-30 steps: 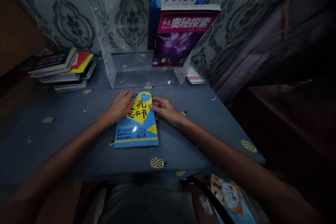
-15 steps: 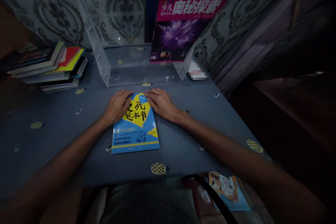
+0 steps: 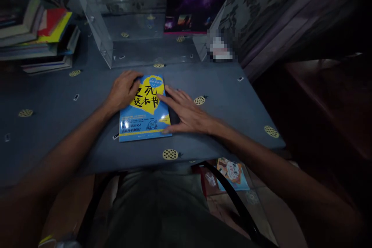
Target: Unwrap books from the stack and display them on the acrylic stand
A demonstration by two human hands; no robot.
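Head view is showing us leaning over a blue-and-yellow book [image 3: 145,118], which is lying flat, cover up, on the table [image 3: 229,97], near the edge closest to us. We are taking this book as our landmark.

Our left hand [image 3: 123,90] is resting along its upper left side, fingers partly bent near the top corner and thumb reaching onto the cover; the undersides are hiding from us, so we cannot tell whether it is gripping. Our right hand [image 3: 187,110] is spreading wide at the book's right side, palm down, fingertips and thumb reaching over that edge onto the cover, without closing around anything.

Beyond the book, a clear stand [image 3: 101,42] is standing, and a dark purple book [image 3: 200,2] is leaning upright in it, its top running out of view. Right of that stand, farther back than our landmark, a pixelated object [image 3: 221,48] is sitting unreadable. Well to the left of the landmark and farther back, a stack of books [image 3: 43,44] is lying unevenly. Below and right of it, past the table edge, a picture book [image 3: 232,172] is lying lower down.
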